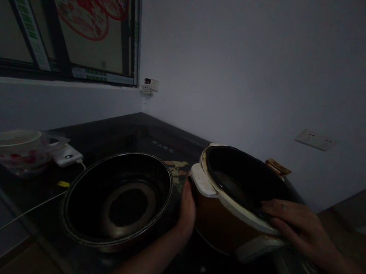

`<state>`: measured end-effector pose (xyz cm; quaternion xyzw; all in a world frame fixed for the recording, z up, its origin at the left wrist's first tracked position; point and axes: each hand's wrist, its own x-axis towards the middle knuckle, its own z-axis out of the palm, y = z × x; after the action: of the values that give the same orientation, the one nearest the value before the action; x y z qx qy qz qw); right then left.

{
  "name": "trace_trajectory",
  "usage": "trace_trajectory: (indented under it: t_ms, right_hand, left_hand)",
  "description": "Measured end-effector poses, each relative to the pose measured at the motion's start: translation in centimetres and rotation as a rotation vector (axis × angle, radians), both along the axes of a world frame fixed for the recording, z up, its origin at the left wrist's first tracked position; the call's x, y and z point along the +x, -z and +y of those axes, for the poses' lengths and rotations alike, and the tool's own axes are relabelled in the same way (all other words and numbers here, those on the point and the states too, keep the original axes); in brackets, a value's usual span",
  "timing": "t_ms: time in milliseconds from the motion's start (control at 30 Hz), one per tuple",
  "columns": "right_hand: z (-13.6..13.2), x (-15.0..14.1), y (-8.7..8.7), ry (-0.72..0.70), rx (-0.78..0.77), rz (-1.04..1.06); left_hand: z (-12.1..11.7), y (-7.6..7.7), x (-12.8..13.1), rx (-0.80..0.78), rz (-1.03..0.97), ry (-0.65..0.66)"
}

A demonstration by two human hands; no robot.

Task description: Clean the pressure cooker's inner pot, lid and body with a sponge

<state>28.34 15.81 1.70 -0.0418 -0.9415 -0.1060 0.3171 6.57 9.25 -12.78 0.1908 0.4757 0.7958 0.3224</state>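
Note:
A brown electric cooker (218,221) with a pale rim stands tilted on the dark top, its lid off. The dark inner pot (249,170) sits inside it. My left hand (186,208) grips the cooker's left side by its white handle (203,181), and some fingertips are hidden behind the body. With fingers over the near right rim, my right hand (293,223) holds the inner pot's edge, thumb outside. To the left of my left hand, apart from the cooker, lies a round black pan (128,205) with a worn ring on its bottom.
A clear bowl with red patterns (21,155) stands at the far left beside a white power strip (68,155), whose cord runs past the pan. A brown folded piece (278,167) shows behind the cooker. Wall sockets (315,140) are on the right; a window (73,40) is at upper left.

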Motion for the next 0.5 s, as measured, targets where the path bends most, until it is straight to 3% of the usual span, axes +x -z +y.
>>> trace_trajectory:
  t_ms: [100,167,233,400,500]
  right_hand:
    - [-0.4,-0.3,-0.5,0.012,0.003,-0.089]
    - [-1.3,-1.0,-0.7,0.058,-0.01,-0.135]
    - [-2.6,-2.4,-0.5,0.145,0.009,-0.139]
    - [-5.2,-6.3,0.7,0.409,0.235,-0.099]
    - [-5.2,-7.1,1.2,0.414,0.259,-0.062]
  left_hand:
    - [0.5,-2.9,-0.5,0.139,0.005,0.014]
    - [1.1,-3.9,-1.2,0.233,0.005,0.044]
    - [1.7,-4.2,-1.8,0.286,0.018,0.084]
    - [1.8,-3.9,-1.8,0.302,0.082,0.089]
    - [0.9,-3.9,-0.7,0.283,0.115,0.059]
